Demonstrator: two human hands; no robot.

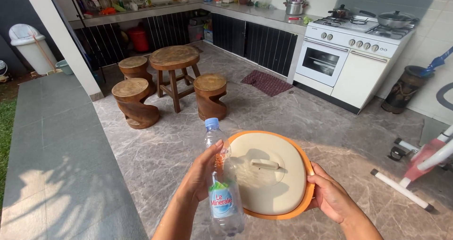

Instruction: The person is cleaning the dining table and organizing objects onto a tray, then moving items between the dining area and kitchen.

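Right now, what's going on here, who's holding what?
A person stands in an open kitchen, both hands full. The left hand grips a clear plastic bottle with a blue cap, held upright. The right hand holds the edge of an orange dish with a cream lid. Ahead are a wooden table, stools and a white stove.

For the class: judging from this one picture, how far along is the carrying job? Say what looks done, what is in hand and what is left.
Done: both things are picked up. In hand: the left hand holds a clear water bottle, its blue cap on; the right hand carries a lidded cream-and-orange container. Left: neither is set down yet; the wooden table and counter lie ahead.
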